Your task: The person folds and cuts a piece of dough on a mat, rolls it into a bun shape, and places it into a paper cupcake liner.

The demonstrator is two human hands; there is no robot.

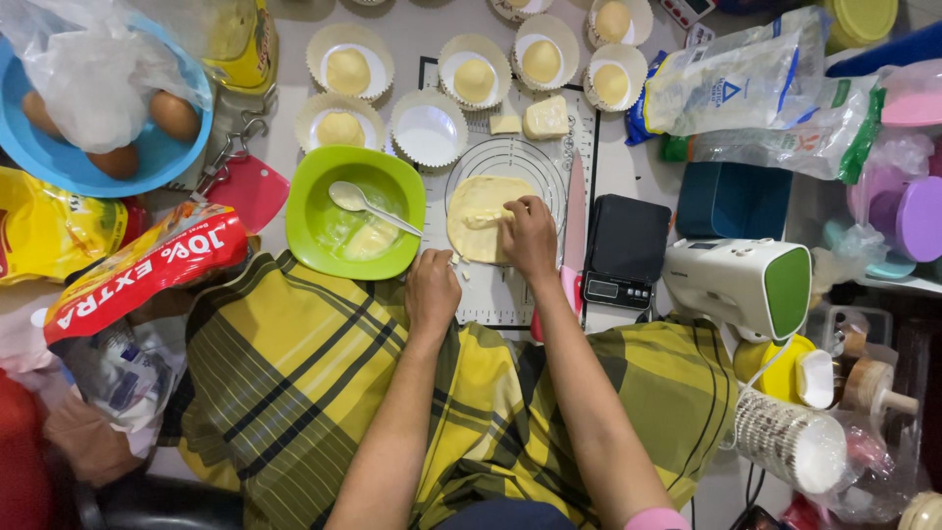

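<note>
Cluttered with baking things, the pale counter (422, 39) carries at its far left corner one blue bowl (59, 162) with three brown eggs visible beside a crumpled plastic bag. Next comes one green bowl (324, 236) holding one white spoon (368, 204) and a little yellow filling. Beyond it, toward the far edge, sit seven whole fluted paper cups (429, 129) in view: six carry a yellow dough ball, one is empty. Near the middle lies a marked baking mat (500, 294). The left hand (432, 292) rests loosely curled on the mat's near edge, holding nothing visible. The right hand (528, 236) presses its fingers on one flattened round of yellow dough (474, 218), its grip not closed around it. Just right stand one red-handled knife (574, 221), one black scale (623, 250) and one white-and-green appliance (746, 285).
</note>
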